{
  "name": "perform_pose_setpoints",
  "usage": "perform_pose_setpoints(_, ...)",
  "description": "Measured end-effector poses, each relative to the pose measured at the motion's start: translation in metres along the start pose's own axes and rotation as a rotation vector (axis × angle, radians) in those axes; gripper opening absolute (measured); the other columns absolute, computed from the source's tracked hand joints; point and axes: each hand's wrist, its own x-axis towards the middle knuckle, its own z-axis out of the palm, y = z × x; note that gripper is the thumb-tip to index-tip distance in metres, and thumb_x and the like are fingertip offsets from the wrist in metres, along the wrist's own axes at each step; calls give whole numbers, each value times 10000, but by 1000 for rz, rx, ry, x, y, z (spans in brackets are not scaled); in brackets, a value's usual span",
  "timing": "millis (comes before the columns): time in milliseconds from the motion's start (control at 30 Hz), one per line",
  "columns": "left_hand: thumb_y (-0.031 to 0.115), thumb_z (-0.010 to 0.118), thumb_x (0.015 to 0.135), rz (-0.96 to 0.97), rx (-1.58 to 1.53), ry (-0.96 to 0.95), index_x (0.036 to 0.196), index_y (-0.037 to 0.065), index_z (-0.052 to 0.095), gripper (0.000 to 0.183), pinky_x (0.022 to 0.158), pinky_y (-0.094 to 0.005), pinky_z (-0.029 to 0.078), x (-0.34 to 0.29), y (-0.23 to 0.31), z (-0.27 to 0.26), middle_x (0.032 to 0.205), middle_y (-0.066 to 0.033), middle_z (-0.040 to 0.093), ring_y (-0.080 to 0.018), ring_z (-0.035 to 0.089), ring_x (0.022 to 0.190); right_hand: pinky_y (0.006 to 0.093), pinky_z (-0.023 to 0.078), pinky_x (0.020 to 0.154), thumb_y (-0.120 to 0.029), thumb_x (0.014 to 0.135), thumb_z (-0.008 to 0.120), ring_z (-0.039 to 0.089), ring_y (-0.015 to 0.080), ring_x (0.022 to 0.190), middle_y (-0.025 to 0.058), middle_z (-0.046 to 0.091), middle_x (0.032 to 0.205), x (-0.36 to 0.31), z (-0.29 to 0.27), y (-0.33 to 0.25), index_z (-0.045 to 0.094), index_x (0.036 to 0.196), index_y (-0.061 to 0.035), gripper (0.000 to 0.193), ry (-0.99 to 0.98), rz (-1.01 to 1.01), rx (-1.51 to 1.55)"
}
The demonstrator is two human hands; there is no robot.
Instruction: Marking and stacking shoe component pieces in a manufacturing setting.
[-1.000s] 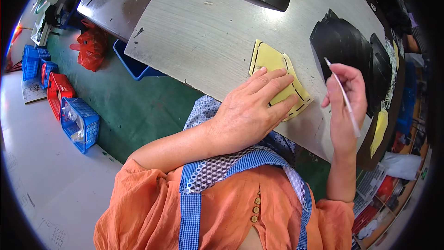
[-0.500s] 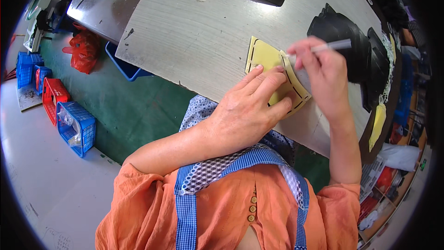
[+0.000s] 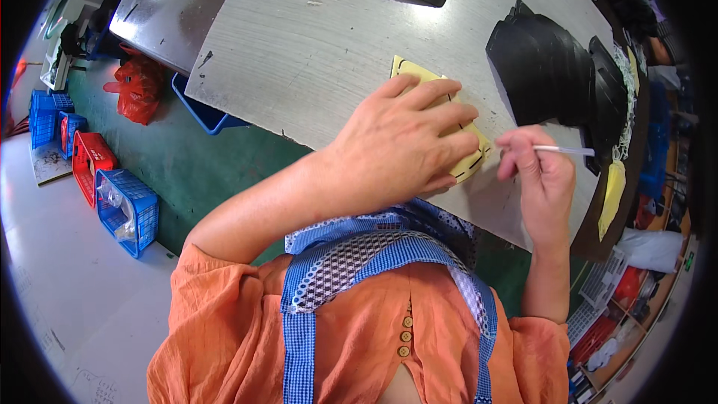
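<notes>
Grey tabletop point(image 3: 277, 45): pen point(image 3: 565, 150) lifted off the yellow piece point(image 3: 428, 75)

On that surface, the yellow piece lay more covered than half a second earlier: the left hand point(image 3: 396, 138) pressed across it, fingers parted. The right hand point(image 3: 542, 168), fingers pinched on the pen, had shifted from its dashed edge to just beside it, so contact seemed paused. Black pieces point(image 3: 538, 67) lay beyond.

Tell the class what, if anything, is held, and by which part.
The right grip holds a slim white pen-like tool near its hidden end; the other end sticks out rightward. The left grip merely lies spread over the yellow piece.
</notes>
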Motion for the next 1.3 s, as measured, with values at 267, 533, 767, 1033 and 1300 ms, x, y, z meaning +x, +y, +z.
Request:
perform_pose_setpoints(267,324,874,749,-129,-40,95,1325,83,542,707,1079,-484,437,20,-46,-22,1255,-160,583,-382,576,1193,325,484,644,-32,857,802,575,199,658,101,609,775,20,13,3,648,945,-23,178,210,-288,-268)
perform_pose_setpoints(533,429,788,816,-166,105,-105,1448,127,555,738,1231,-618,262,-29,-45,-39,1466,-155,498,-380,399,1476,268,504,691,-126,1031,641,609,95,736,43,661,892,2,-65,36,696,1024,21,157,512,-129,-236)
perform_pose_setpoints(767,275,789,848,-132,-83,143,1225,125,717,412,1134,-581,422,-43,14,-1,1362,-130,592,-317,568,1313,235,504,676,-56,961,733,603,67,720,12,678,891,-22,15,10,712,1062,20,128,199,79,222)
perform_pose_setpoints(1033,224,724,915,-186,-80,166,1250,99,711,358,1121,-501,464,-28,24,23,1375,-153,596,-333,572,1316,265,487,656,-80,975,714,579,81,769,34,624,880,3,26,8,693,1109,7,161,209,-350,-415)
perform_pose_setpoints(1300,202,750,865,-161,-86,149,1211,108,720,359,1125,-514,465,-29,21,21,1372,-161,588,-340,562,1330,316,523,669,-213,1052,619,647,150,764,67,676,882,57,30,-26,700,1051,4,232,54,-316,106)
